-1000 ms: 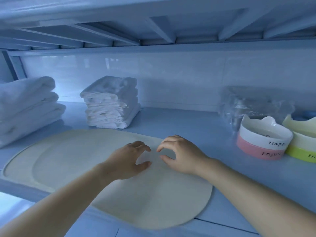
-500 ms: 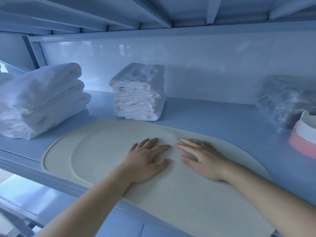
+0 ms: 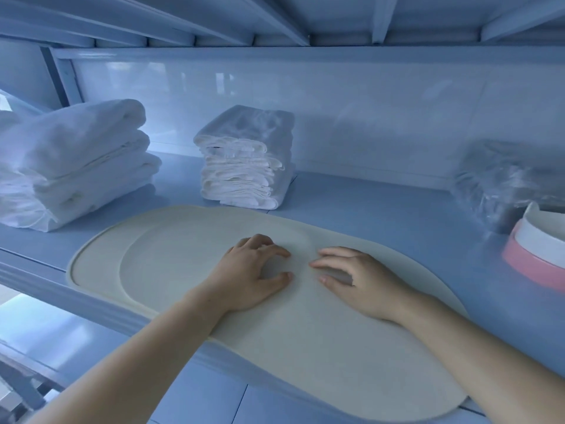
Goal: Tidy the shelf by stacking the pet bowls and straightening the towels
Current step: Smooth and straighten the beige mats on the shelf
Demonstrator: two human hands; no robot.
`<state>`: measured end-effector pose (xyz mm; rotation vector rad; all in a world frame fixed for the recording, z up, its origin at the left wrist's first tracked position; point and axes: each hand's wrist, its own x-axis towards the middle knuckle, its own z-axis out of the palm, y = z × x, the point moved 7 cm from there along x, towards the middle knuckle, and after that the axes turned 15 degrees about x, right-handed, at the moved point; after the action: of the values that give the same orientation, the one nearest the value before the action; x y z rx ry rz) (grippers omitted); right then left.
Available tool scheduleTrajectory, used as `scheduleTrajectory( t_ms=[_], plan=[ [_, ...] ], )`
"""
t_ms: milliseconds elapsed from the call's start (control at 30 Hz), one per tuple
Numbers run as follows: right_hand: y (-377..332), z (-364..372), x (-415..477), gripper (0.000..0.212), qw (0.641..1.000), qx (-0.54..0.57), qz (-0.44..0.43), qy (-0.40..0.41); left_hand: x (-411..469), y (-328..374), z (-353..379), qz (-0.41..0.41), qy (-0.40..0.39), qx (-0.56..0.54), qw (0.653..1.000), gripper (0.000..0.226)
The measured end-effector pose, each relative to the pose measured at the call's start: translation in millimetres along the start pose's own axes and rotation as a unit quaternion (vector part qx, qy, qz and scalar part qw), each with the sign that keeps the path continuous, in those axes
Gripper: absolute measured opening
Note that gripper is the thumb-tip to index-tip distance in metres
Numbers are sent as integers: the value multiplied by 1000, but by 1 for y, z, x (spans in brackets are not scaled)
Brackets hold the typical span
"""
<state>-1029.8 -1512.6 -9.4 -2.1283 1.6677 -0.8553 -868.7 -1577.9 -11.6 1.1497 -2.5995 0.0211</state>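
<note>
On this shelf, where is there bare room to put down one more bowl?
The widest bare patch of shelf lies behind the mat, between the small towel stack and the plastic bag. The mat's left part is also free. The right end is crowded by the bag and the pink bowl.

Half a second ago both my hands lay spread flat; now my left hand (image 3: 250,272) has arched, knuckles raised and fingertips down on the mat (image 3: 183,264). My right hand (image 3: 357,280) has lifted slightly too, leaving shadow under its fingers. Over the last second my view has swung left. The pink bowl (image 3: 538,255) is now cut off at the right edge.
</note>
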Motion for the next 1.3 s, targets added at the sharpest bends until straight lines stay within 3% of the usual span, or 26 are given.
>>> scheduleTrajectory(
  t_ms=[200, 533, 700, 1033, 1167, 1300],
  plan=[
    [-19, 0, -7, 33, 996, -62, 40, -40, -11, -3, -2, 71, -36, -15, 997, 39],
    [-107, 61, 20, 29, 998, -37, 48, -35, -52, -69, -26, 175, -109, -15, 978, 38],
    [-131, 88, 23, 41, 994, -65, 80, -27, -65, -107, -38, 203, -120, -37, 971, 34],
    [-156, 108, 24, 44, 992, -63, 103, 21, -80, -136, -51, 265, -64, -13, 962, 31],
    [-158, 110, 24, 39, 992, -72, 105, 23, -85, -132, -55, 302, -7, 52, 952, 35],
    [-165, 109, 23, 23, 992, -54, 80, 77, -87, -128, -57, 307, 50, 82, 947, 27]
  ],
)
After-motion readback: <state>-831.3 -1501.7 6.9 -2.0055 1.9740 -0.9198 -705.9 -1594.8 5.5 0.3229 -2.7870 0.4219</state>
